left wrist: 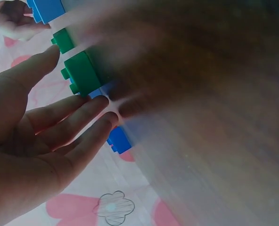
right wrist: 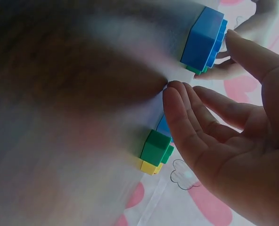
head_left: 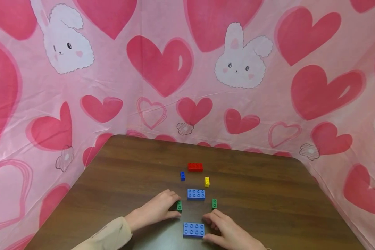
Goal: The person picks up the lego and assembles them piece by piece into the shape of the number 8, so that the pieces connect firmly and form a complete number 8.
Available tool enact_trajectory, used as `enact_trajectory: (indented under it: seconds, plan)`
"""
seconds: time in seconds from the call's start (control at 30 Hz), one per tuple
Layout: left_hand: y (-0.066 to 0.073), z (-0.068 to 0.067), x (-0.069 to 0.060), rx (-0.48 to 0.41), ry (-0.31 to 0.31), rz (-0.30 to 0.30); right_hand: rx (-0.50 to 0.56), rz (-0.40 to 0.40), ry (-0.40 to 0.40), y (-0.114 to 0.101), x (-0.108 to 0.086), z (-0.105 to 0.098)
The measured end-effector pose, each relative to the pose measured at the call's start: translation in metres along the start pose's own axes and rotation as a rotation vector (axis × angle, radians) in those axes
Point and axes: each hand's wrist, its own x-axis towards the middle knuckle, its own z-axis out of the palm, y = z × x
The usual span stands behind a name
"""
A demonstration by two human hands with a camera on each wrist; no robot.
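Note:
My left hand point(head_left: 157, 209) rests on the table around the near side of a green two-stud brick point(head_left: 179, 206), thumb and fingers spread apart. In the left wrist view that green brick point(left wrist: 83, 73) lies between thumb and fingertips, not gripped. Beside the nearest light blue eight-stud brick point(head_left: 193, 230) is my right hand point(head_left: 226, 231), fingers loosely bent. Its thumb tip is close to the brick's right corner; whether they touch I cannot tell. A second green brick point(head_left: 214, 203) stands just beyond the right fingertips. Another light blue brick point(head_left: 196, 194) lies farther in, between the green ones.
Farther back stand a small dark blue brick point(head_left: 182, 176), a small yellow brick point(head_left: 207, 182) and a red eight-stud brick point(head_left: 195, 167). All are on a brown wooden table point(head_left: 268, 187). Behind it hangs a pink cloth point(head_left: 206, 90) with hearts and rabbits.

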Motion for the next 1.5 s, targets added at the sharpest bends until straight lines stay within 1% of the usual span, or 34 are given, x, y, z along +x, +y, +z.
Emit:
enact_trajectory:
  seconds: [0.2,0.3,0.53,0.7,0.87,0.97,1.23,1.4,1.5]
  plan:
    - [-0.001,0.0,0.002,-0.013,0.002,-0.004,-0.076,-0.084,0.041,0.003,0.002,0.003]
    - [-0.002,-0.001,0.003,-0.022,-0.008,-0.013,-0.088,-0.103,0.052,0.003,0.002,0.003]
    - [-0.002,-0.002,0.005,-0.027,-0.025,-0.037,-0.068,-0.086,0.04,0.001,0.004,0.003]
    - [-0.001,-0.001,0.006,-0.018,-0.027,-0.045,-0.082,-0.079,0.033,0.0,0.006,0.004]
    - [-0.001,-0.002,0.007,-0.026,-0.03,-0.043,-0.075,-0.04,0.003,0.0,0.007,0.004]
    - [-0.001,-0.002,0.007,-0.025,-0.024,-0.033,-0.078,-0.033,0.0,-0.001,0.007,0.003]
    - [0.002,-0.003,0.005,-0.019,-0.009,-0.008,-0.098,-0.071,0.021,0.0,0.006,0.003]
    - [0.007,-0.007,0.003,-0.035,-0.021,-0.009,-0.105,-0.077,0.026,0.001,0.006,0.003]
    - [0.011,-0.01,0.001,-0.064,-0.04,-0.018,-0.089,-0.058,0.015,0.001,0.006,0.004]
